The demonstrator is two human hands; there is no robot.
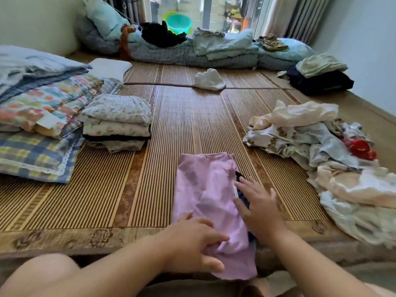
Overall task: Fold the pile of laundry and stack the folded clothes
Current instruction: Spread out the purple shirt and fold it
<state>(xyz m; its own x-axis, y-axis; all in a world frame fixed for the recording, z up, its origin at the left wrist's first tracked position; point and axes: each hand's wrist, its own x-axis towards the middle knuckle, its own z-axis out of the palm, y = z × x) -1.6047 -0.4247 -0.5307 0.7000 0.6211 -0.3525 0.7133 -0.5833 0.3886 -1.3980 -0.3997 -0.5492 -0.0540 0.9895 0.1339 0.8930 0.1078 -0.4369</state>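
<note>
A pink garment [205,189] lies folded into a long strip on the bamboo mat [171,116], right in front of me. My left hand [192,243] pinches its near end between thumb and fingers. My right hand [259,206] lies flat with spread fingers on the garment's right edge, where a dark part [244,199] shows beneath. A stack of folded clothes [116,123] stands to the left on the mat. An unfolded pile of laundry [317,146] lies to the right, with a red item [360,147] in it.
Pillows and folded quilts [40,116] lie at the left. A crumpled white cloth [210,80] sits mid-mat farther off. Bedding and folded clothes [222,48] line the far edge by the window. A dark pile with a green top [319,76] rests at the far right.
</note>
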